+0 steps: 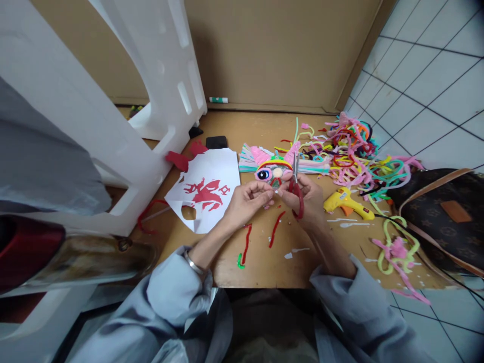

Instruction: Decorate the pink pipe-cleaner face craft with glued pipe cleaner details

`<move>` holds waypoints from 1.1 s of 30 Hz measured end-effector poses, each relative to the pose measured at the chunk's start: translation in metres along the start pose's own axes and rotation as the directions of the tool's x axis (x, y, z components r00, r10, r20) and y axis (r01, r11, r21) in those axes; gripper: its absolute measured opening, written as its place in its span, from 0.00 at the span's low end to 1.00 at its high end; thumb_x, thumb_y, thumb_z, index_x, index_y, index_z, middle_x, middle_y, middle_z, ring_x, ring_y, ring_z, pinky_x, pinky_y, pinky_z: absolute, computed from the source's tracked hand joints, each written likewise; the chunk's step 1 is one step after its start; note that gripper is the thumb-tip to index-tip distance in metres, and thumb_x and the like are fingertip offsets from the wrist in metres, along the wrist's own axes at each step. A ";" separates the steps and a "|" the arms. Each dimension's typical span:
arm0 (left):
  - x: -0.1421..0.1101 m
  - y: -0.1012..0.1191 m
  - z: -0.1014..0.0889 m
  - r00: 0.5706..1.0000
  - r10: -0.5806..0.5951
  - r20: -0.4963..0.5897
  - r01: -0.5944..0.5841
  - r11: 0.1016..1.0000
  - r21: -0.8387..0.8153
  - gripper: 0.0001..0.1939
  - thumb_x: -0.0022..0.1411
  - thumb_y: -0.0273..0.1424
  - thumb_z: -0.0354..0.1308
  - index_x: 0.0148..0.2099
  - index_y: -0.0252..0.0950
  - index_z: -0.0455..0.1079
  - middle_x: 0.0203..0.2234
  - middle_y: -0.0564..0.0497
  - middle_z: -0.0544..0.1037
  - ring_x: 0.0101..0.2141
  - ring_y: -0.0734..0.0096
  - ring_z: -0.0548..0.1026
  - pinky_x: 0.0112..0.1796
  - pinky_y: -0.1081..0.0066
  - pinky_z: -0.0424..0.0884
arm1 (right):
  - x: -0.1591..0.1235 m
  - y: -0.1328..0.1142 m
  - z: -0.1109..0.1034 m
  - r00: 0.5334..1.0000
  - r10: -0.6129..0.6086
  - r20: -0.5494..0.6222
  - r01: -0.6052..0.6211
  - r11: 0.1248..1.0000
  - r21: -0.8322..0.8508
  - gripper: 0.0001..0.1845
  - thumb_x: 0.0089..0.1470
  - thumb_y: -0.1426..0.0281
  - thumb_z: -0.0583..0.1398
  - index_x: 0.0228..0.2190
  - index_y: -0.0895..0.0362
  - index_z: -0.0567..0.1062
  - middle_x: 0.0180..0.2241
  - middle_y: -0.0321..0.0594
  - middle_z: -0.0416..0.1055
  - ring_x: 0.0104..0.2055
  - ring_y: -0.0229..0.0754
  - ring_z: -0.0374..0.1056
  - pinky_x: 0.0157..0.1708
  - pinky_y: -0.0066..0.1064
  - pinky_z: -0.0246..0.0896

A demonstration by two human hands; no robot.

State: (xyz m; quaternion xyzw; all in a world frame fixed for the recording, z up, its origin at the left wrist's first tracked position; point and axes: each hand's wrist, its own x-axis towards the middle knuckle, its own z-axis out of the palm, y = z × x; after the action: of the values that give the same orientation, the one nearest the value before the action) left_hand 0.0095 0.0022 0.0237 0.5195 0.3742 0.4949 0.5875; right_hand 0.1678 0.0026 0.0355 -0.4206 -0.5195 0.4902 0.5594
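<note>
Landmark: the pink-eared fuzzy figure, on the desk just beyond both hands.

Left hand, on the near side of the figure: thumb and forefinger were pinched on a small pale bit, its nature too small to tell. Right hand, near side and slightly right of the figure: it gripped red-handled scissors, blades pointing away from the wearer, while its fingertips met the same bit. Whether the blades were parted could not be made out.

Right of the figure lay the yellow glue gun and, farther back, a tangle of fuzzy stems. Nearer the wearer than the figure was a red strip.

Step in hand, as judged: preparing a tiny part by fingertip. The next move seemed to call for a steady left pinch and controlled scissors, clear of the figure.
</note>
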 end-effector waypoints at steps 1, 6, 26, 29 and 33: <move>-0.001 0.000 0.001 1.000 -0.010 0.006 0.010 1.000 -0.003 0.18 0.51 0.41 0.70 0.35 0.32 0.74 0.23 0.52 0.78 0.25 0.75 0.75 0.31 0.73 0.71 | 0.000 0.001 0.001 1.000 -0.001 -0.005 0.001 1.000 0.015 0.21 0.36 0.63 0.73 0.33 0.53 0.73 0.22 0.29 0.71 0.22 0.34 0.66 0.23 0.26 0.64; -0.002 -0.004 0.006 0.999 -0.009 -0.037 0.008 1.000 -0.015 0.17 0.52 0.42 0.69 0.32 0.32 0.74 0.21 0.51 0.78 0.24 0.76 0.74 0.30 0.74 0.69 | -0.002 0.003 0.006 1.000 -0.021 -0.017 0.021 0.999 0.040 0.21 0.37 0.62 0.73 0.32 0.53 0.72 0.23 0.29 0.71 0.22 0.33 0.65 0.23 0.26 0.64; -0.006 -0.006 0.015 0.993 0.045 -0.111 -0.047 0.999 -0.011 0.18 0.55 0.44 0.67 0.30 0.33 0.72 0.20 0.53 0.75 0.23 0.77 0.69 0.28 0.74 0.64 | -0.006 0.005 0.016 0.993 0.002 -0.120 0.004 0.999 0.055 0.22 0.37 0.62 0.72 0.33 0.53 0.70 0.22 0.28 0.71 0.20 0.33 0.66 0.22 0.27 0.65; -0.005 -0.007 0.015 0.993 0.048 -0.112 -0.051 0.999 -0.020 0.18 0.55 0.44 0.66 0.30 0.33 0.72 0.20 0.53 0.75 0.23 0.77 0.69 0.29 0.74 0.65 | -0.007 0.004 0.017 0.991 0.003 -0.134 0.004 0.998 0.056 0.22 0.37 0.63 0.72 0.33 0.53 0.70 0.22 0.28 0.72 0.20 0.33 0.66 0.22 0.26 0.65; -0.005 -0.007 0.016 0.992 0.035 -0.121 -0.038 0.999 -0.022 0.17 0.56 0.43 0.65 0.30 0.33 0.71 0.20 0.54 0.74 0.23 0.77 0.69 0.29 0.75 0.64 | -0.008 0.005 0.019 0.990 -0.002 -0.144 0.013 0.997 0.072 0.22 0.36 0.63 0.72 0.33 0.53 0.71 0.21 0.27 0.71 0.20 0.33 0.66 0.22 0.26 0.64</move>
State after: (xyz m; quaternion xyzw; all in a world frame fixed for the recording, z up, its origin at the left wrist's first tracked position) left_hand 0.0246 -0.0061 0.0194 0.4883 0.3935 0.5405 0.5609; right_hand 0.1488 -0.0051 0.0316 -0.4321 -0.4612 0.4752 0.6122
